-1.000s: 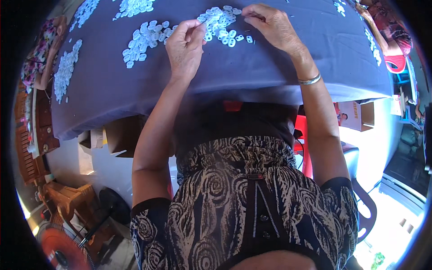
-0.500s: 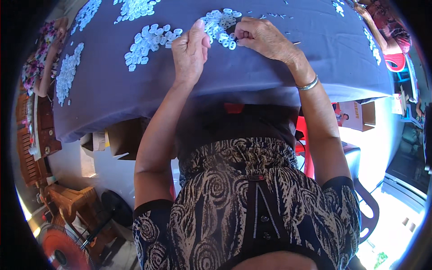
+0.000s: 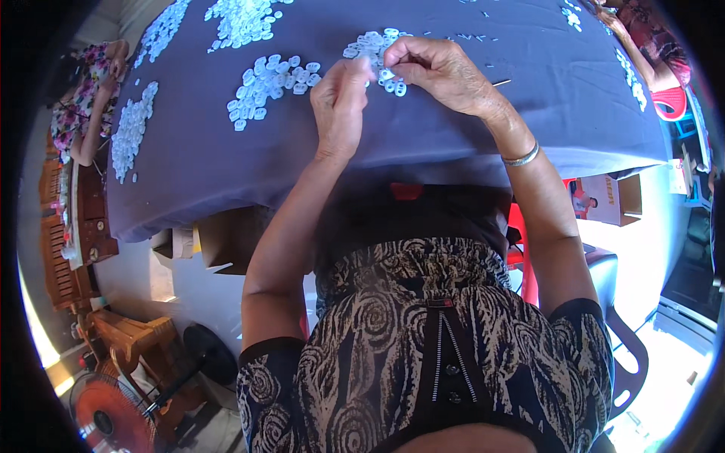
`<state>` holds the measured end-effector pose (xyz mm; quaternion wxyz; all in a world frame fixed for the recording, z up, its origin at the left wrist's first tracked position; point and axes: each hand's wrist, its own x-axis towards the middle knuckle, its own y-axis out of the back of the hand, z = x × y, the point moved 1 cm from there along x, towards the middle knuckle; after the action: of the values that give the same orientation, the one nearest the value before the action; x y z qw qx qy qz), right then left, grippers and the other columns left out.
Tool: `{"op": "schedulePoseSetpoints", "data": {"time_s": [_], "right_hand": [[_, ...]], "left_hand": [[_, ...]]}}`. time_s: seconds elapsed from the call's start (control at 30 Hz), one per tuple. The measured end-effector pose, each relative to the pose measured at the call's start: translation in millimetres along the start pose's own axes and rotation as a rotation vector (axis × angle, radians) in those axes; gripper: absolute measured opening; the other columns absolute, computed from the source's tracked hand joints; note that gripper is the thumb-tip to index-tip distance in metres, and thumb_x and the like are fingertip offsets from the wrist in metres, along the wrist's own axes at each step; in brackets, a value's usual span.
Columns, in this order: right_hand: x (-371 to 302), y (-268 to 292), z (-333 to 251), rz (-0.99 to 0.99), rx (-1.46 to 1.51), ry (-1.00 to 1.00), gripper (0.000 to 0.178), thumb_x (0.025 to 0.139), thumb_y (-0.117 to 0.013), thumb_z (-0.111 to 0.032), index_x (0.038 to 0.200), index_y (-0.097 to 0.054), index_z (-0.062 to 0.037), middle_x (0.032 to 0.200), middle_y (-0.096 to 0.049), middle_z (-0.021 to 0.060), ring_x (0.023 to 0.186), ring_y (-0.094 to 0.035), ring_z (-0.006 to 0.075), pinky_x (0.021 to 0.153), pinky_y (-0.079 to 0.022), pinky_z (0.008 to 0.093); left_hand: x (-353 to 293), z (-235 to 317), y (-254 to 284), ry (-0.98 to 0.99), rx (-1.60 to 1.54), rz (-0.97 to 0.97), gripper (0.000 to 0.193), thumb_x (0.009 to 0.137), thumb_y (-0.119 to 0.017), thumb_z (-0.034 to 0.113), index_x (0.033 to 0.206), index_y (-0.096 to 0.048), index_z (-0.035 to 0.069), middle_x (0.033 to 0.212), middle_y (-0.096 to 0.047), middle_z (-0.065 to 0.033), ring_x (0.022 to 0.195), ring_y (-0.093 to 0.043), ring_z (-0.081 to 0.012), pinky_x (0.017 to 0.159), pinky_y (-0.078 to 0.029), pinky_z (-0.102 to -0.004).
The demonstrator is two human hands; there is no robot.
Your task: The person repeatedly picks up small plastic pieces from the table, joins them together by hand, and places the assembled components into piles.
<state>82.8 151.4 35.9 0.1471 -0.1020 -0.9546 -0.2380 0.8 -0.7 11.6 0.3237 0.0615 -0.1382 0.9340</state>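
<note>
A table under a purple-grey cloth [image 3: 423, 143] carries heaps of small white ring-shaped pieces [image 3: 264, 79]. My left hand [image 3: 340, 106] pinches one small white piece between its fingertips. My right hand [image 3: 442, 72], with a silver bangle on its wrist, is closed over another piece from the heap [image 3: 374, 49] right in front of it. The two hands nearly touch above that heap. A thin metal pin [image 3: 500, 82] lies on the cloth by my right wrist.
More white heaps lie at the far left [image 3: 128, 128] and the top [image 3: 242, 19]. Other people sit at the left [image 3: 91, 98] and top right [image 3: 657, 60]. Cardboard boxes [image 3: 219, 241] stand under the table, an orange fan [image 3: 109, 419] and wooden furniture at lower left.
My right hand has drawn back from the far side of the heap toward my left hand. Both hands have closed in together over the heap.
</note>
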Motion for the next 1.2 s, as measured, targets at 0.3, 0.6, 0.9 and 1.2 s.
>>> {"op": "schedulePoseSetpoints", "data": {"time_s": [0.3, 0.6, 0.9, 1.2], "right_hand": [[-1.5, -3.6, -6.8, 0.105, 0.031, 0.008, 0.019, 0.086, -0.056, 0.002, 0.104, -0.057, -0.0026, 0.082, -0.056, -0.0020, 0.075, -0.050, 0.0050, 0.069, -0.045, 0.0207], [-1.3, -6.1, -8.9, 0.095, -0.037, 0.050, 0.022, 0.085, -0.055, 0.004, 0.106, -0.054, -0.0047, 0.075, -0.052, -0.0029, 0.070, -0.047, 0.0046, 0.064, -0.043, 0.0207], [-1.7, -13.2, -6.2, 0.216, -0.088, 0.177, 0.024, 0.084, -0.058, 0.004, 0.105, -0.053, -0.0055, 0.070, -0.051, -0.0021, 0.065, -0.046, 0.0046, 0.060, -0.043, 0.0210], [-3.0, -7.9, -6.2, 0.197, -0.241, 0.158, 0.018, 0.081, -0.060, 0.000, 0.098, -0.054, -0.0044, 0.074, -0.060, 0.0083, 0.063, -0.058, 0.0192, 0.061, -0.048, 0.0297]], "left_hand": [[2.8, -7.9, -9.2, -0.219, 0.099, -0.095, 0.032, 0.079, -0.062, -0.006, 0.109, -0.053, 0.002, 0.093, -0.057, -0.0044, 0.084, -0.054, -0.0079, 0.063, -0.046, -0.0181], [5.7, -10.5, -4.2, -0.229, 0.050, -0.085, 0.028, 0.080, -0.061, -0.006, 0.107, -0.055, 0.003, 0.090, -0.061, -0.0046, 0.077, -0.056, -0.0070, 0.059, -0.046, -0.0184], [6.3, -9.0, -3.2, -0.126, -0.062, -0.086, 0.025, 0.082, -0.062, -0.004, 0.105, -0.057, 0.002, 0.094, -0.061, -0.0073, 0.079, -0.059, -0.0104, 0.061, -0.050, -0.0225], [7.4, -11.6, -0.5, -0.086, -0.027, -0.058, 0.021, 0.082, -0.061, -0.005, 0.101, -0.057, 0.002, 0.090, -0.061, -0.0064, 0.078, -0.058, -0.0108, 0.060, -0.049, -0.0236]]}}
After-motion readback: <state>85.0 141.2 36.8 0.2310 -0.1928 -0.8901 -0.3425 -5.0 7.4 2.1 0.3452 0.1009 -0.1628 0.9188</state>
